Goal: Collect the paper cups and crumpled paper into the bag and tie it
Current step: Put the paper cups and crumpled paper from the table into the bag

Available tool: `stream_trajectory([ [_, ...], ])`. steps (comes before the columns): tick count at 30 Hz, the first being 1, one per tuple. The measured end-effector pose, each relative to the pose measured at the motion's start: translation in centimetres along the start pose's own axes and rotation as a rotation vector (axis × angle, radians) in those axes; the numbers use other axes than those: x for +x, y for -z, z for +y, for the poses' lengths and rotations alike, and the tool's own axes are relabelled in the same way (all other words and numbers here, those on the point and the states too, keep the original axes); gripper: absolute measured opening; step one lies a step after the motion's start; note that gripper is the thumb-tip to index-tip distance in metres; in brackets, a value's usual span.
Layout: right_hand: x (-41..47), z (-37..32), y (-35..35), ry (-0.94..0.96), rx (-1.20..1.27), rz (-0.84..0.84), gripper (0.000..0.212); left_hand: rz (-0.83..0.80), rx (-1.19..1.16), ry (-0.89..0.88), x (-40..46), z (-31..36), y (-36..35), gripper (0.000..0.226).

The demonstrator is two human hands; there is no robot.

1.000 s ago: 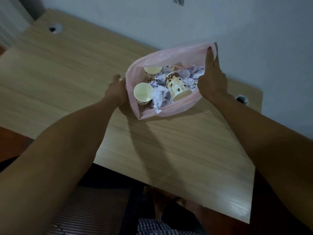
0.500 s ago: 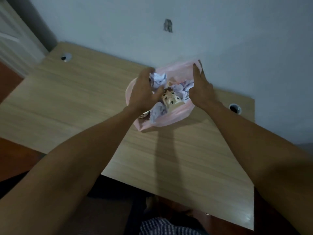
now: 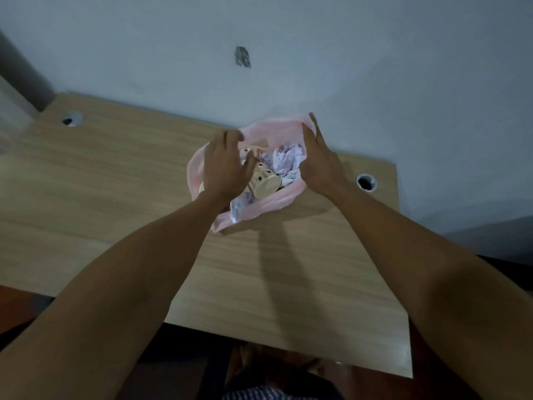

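A pink plastic bag (image 3: pixel 259 207) stands open on the wooden table (image 3: pixel 115 180), close to the wall. Inside it a spotted paper cup (image 3: pixel 266 184) lies on its side among white crumpled paper (image 3: pixel 285 158). More paper (image 3: pixel 238 210) shows at the near rim. My left hand (image 3: pixel 223 168) hovers over the bag's left half with curled, spread fingers, its fingertips at the far rim. It hides part of the contents. My right hand (image 3: pixel 318 164) grips the bag's right rim, fingers stretched up along the plastic.
Two round cable holes sit in the table, one at the far left (image 3: pixel 72 120) and one just right of the bag (image 3: pixel 366 182). A grey wall (image 3: pixel 375 67) rises right behind the bag. The table's near edge (image 3: pixel 288 346) lies below my forearms.
My left hand has moved from the bag's outer left side to over its mouth and on toward the far rim. My right hand stays on the right rim. The view has tilted up.
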State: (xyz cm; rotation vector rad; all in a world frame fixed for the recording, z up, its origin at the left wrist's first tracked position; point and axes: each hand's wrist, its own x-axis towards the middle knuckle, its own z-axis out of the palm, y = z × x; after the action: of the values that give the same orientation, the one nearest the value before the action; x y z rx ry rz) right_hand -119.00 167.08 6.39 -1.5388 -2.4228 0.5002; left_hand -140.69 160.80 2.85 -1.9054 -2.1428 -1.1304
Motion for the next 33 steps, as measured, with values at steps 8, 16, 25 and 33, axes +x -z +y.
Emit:
stream_trajectory([
  [8,0.8,-0.6,-0.3,-0.016,-0.046,0.008,0.1,-0.176,-0.195,0.695,-5.7,-7.0,1.4,0.082],
  [16,1.4,-0.8,-1.4,-0.053,-0.088,0.043,0.099,-0.279,-0.198,0.987,-7.2,-9.3,0.2,0.051],
  [25,0.0,-1.2,2.0,-0.051,-0.027,0.09,0.089,-0.099,-0.223,0.963,-3.8,-7.4,4.8,0.045],
  [33,-0.7,-1.7,6.4,-0.094,0.099,0.262,0.027,-0.033,-0.173,0.83,0.3,-1.6,10.5,0.039],
])
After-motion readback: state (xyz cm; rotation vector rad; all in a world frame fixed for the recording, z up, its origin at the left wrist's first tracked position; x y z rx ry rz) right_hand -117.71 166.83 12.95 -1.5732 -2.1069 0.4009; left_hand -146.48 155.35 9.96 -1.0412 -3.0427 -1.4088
